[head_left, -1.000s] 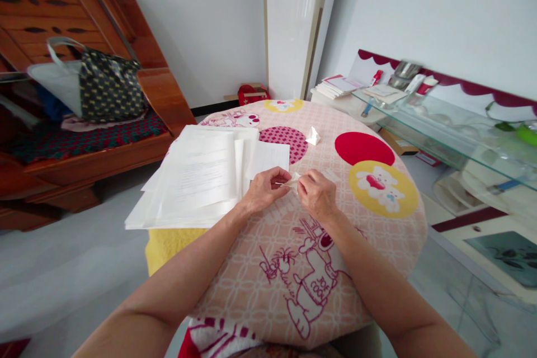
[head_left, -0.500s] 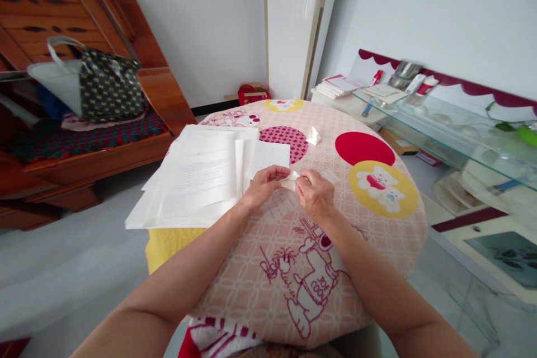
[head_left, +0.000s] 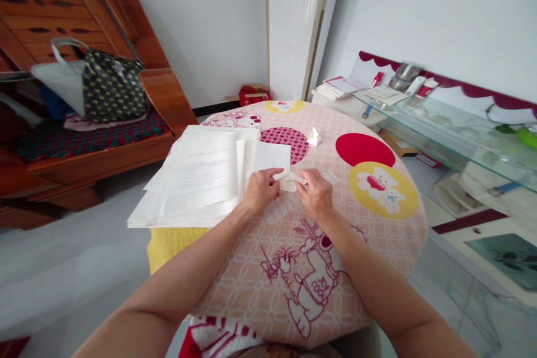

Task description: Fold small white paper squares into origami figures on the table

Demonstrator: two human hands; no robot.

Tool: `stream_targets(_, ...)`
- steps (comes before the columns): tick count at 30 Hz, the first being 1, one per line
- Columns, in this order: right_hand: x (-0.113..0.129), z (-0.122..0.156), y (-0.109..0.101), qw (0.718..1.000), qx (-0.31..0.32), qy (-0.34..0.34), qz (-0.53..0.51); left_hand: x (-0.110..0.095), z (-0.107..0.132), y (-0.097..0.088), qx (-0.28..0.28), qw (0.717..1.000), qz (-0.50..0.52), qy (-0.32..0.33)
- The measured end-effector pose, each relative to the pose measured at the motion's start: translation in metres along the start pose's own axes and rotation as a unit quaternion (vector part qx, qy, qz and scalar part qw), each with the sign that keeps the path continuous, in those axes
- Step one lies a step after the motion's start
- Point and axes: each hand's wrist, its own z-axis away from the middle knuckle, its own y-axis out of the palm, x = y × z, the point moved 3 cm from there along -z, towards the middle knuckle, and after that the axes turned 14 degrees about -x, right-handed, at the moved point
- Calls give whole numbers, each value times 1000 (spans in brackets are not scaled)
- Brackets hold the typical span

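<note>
Between both hands is a small folded piece of white paper (head_left: pixel 287 183), held just above the patterned tablecloth. My left hand (head_left: pixel 260 189) pinches its left edge, index finger stretched along the top. On the other side, my right hand (head_left: pixel 315 193) grips the right edge between thumb and fingers. Beyond them stands a small folded white paper piece (head_left: pixel 314 137) on the cloth. A lined paper sheet (head_left: pixel 272 155) lies just past my left hand, partly beside the stack of papers (head_left: pixel 201 173).
The round table's pink cloth (head_left: pixel 251 296) has cartoon prints. To the right is a glass shelf (head_left: pixel 453 137) with cups and containers. A wooden bench (head_left: pixel 96 151) with a patterned bag (head_left: pixel 113 86) stands left. A tall white air conditioner (head_left: pixel 291 39) stands behind.
My fingers have shifted on the paper, and more of it shows between the hands. The left index finger now extends over its top. The other papers have stayed put.
</note>
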Motion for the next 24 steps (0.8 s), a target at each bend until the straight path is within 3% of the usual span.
stream_targets(3,-12,-1,0,994,-18,101,-39,-5,1,-3,-30,997,-55,43)
stream_targets(7,-24,-3,0,983,45,175,14,-10,2,-5,-54,990,-105,83)
stream_targets(13,-27,-5,1,978,109,168,52,-10,3,-3,-49,984,-130,107)
stream_targets(24,-30,-7,1,984,114,129,44,-8,2,-1,-23,983,-149,108)
